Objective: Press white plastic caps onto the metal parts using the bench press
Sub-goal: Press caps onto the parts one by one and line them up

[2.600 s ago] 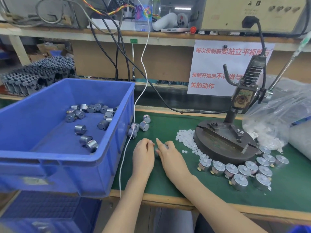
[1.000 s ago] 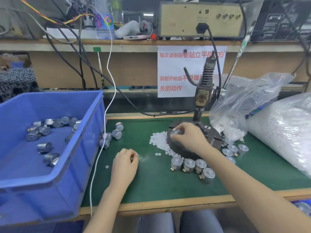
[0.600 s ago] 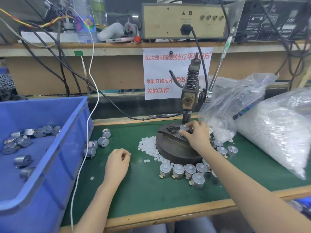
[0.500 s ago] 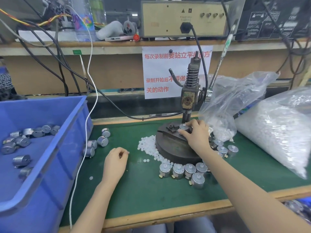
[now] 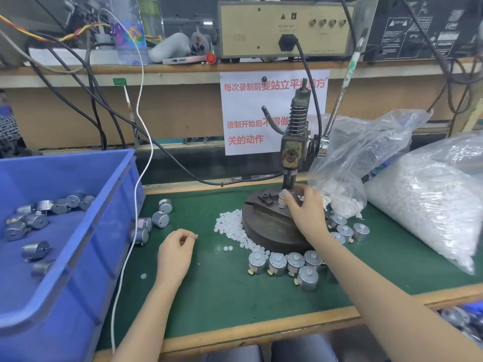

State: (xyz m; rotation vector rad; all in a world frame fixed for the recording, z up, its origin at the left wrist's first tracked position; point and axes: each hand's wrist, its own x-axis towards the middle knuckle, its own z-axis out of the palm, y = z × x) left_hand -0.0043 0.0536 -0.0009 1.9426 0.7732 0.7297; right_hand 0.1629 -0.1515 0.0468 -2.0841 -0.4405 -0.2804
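Right hand (image 5: 304, 212) is up on the bench press (image 5: 291, 152), fingers curled round a small metal motor (image 5: 282, 199) that sits on the round base (image 5: 266, 231), right under the ram. The press lever (image 5: 339, 100) stands up and back, with no hand on it.

Left hand (image 5: 175, 252) rests on the green desk (image 5: 222, 296), near the middle, its fingers curled in. Something tiny and white shows at the fingertips, but I cannot tell whether the hand holds a cap.

A heap of loose white plastic caps (image 5: 232, 228) lies against the left side of the base. In front of the base a row of capped motors (image 5: 285, 262) stands upright, and a few more (image 5: 350, 229) stand just to its right.

Along the desk's left edge there's a blue crate (image 5: 104, 205) with bare motors (image 5: 36, 220) lying on their sides inside it. Four more motors (image 5: 154, 220) lie on the desk just beside the crate wall. A white cable (image 5: 136, 205) hangs down past them.

Towards the right edge lies a full clear bag of white caps (image 5: 431, 210), and an open bag (image 5: 347, 165) slumps behind the press.
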